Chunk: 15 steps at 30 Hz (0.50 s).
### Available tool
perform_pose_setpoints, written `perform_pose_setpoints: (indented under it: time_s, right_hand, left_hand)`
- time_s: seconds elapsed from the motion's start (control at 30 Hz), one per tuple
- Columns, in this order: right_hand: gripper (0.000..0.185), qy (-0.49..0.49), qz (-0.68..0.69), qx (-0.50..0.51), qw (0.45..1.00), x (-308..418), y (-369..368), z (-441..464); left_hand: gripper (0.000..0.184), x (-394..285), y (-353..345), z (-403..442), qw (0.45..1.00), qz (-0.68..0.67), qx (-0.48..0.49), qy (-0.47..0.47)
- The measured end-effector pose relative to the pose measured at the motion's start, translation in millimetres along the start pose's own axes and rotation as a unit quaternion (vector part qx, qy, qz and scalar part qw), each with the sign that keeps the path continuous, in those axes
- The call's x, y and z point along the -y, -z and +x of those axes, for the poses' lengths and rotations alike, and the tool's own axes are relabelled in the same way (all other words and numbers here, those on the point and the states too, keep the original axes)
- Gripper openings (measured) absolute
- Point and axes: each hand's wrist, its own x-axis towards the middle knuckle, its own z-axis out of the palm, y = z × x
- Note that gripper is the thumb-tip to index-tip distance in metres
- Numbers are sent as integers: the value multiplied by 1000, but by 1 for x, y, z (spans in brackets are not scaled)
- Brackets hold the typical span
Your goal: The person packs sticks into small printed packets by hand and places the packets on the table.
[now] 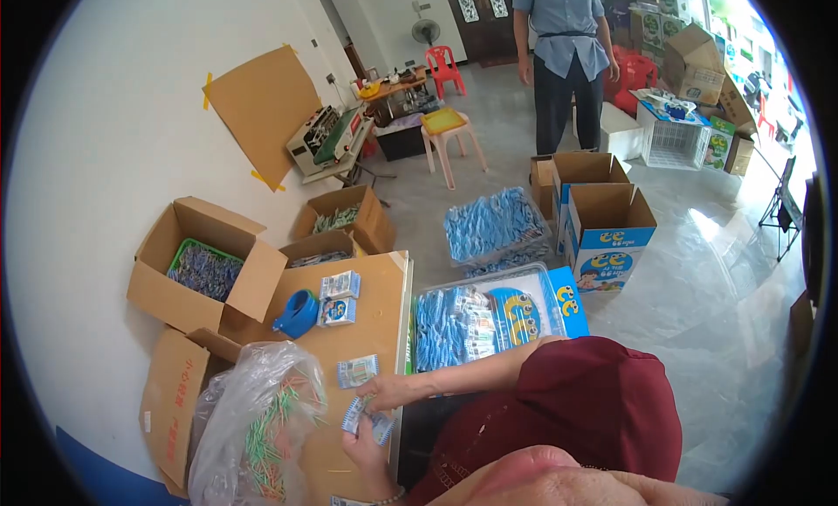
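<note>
My left hand [362, 449], with a bracelet at its wrist, is closed on a small blue-and-white packet [381, 429] over the cardboard-topped table [384, 305]. My right hand [388, 391] comes from the maroon sleeve and pinches at the same packet; a bit of green shows by its fingertips. Another packet [358, 371] lies flat just beyond the hands. Beside them a clear plastic bag [227, 401] is spread open, with thin green and orange sticks [272, 436] in it. Two small stacks of packets [339, 298] sit near a blue tape dispenser [297, 314].
Against the table stand a clear bin [546, 288] of blue packets and open cartons [161, 270]. Farther off are a packet-filled tub [493, 227], tall printed boxes [611, 244], a stool [445, 135] and a standing person [567, 61].
</note>
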Motion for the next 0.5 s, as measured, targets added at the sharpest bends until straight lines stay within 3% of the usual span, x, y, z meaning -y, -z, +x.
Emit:
perform_pose_setpoints:
  time_s: [0.1, 0.23, 0.3, 0.4, 0.5]
  right_hand:
    - [17, -157, 39, 65, 985, 10, 1, -3]
    - [18, -220, 53, 50, 973, 15, -6, -7]
    - [18, -219, 52, 71, 972, 17, -9, -8]
    - [18, -215, 46, 105, 970, 22, -8, -10]
    - [19, -143, 41, 116, 982, 36, -7, -14]
  left_hand:
    - [22, 6, 4, -4, 1000, 2, 21, -16]
    - [19, -3, 10, -15, 1000, -8, 8, -8]
    - [17, -9, 14, -18, 999, -27, -3, 43]
    - [15, -18, 13, -24, 998, -16, -49, 48]
    - [14, -26, 9, -29, 997, -17, -64, 41]
